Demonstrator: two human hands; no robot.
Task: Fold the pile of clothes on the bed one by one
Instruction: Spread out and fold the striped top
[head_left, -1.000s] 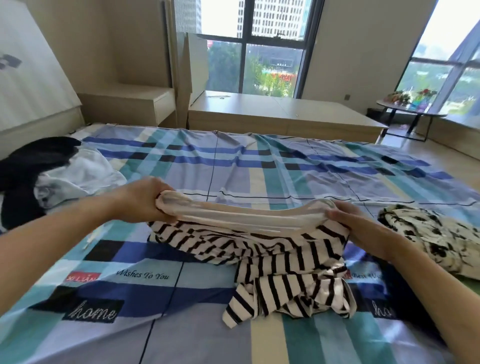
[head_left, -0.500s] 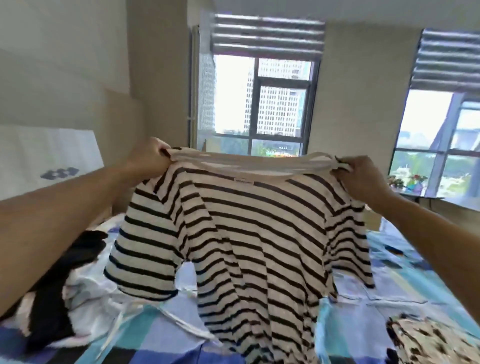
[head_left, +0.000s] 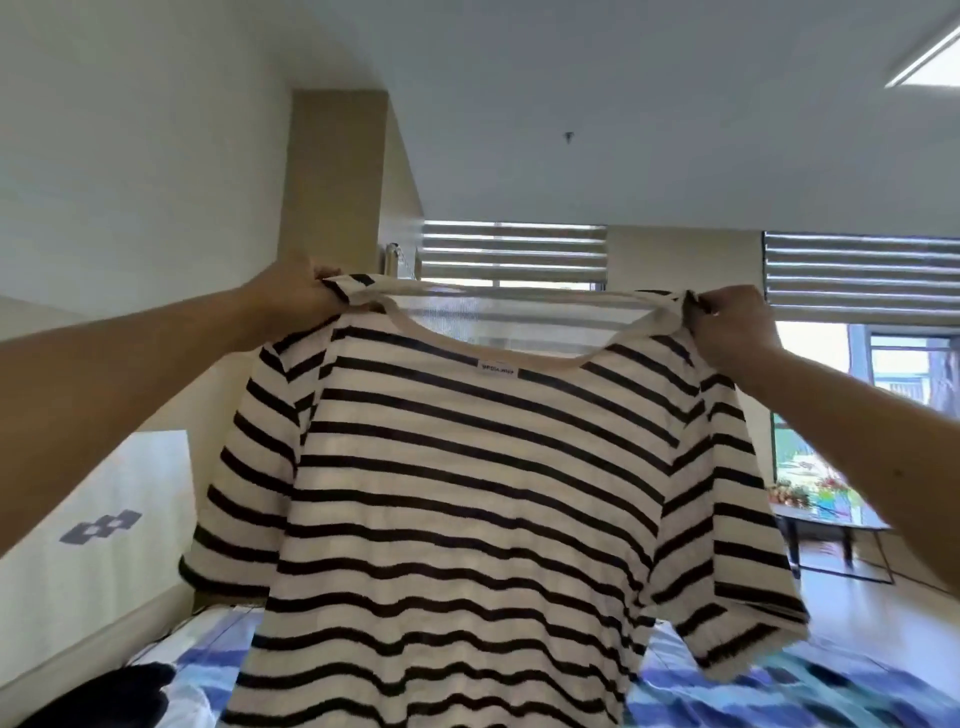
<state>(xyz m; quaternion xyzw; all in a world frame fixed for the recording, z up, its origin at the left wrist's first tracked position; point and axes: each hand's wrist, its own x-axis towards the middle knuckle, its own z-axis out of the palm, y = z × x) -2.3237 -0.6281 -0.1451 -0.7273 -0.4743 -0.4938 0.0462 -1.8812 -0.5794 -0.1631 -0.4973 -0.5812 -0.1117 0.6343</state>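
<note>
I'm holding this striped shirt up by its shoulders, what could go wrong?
The left hand and right hand hold only the shoulder corners of the striped shirt; one slip could drop it lopsided. It hides much of the bed, so laying it down may catch the dark clothes there.

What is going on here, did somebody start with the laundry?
A person is holding a striped shirt up in the air. The left hand grips one shoulder and the right hand grips the other. The shirt hangs spread out and unfolded above the bed, so folding of this piece has not begun. A dark garment lies on the bed at the lower left.
</note>
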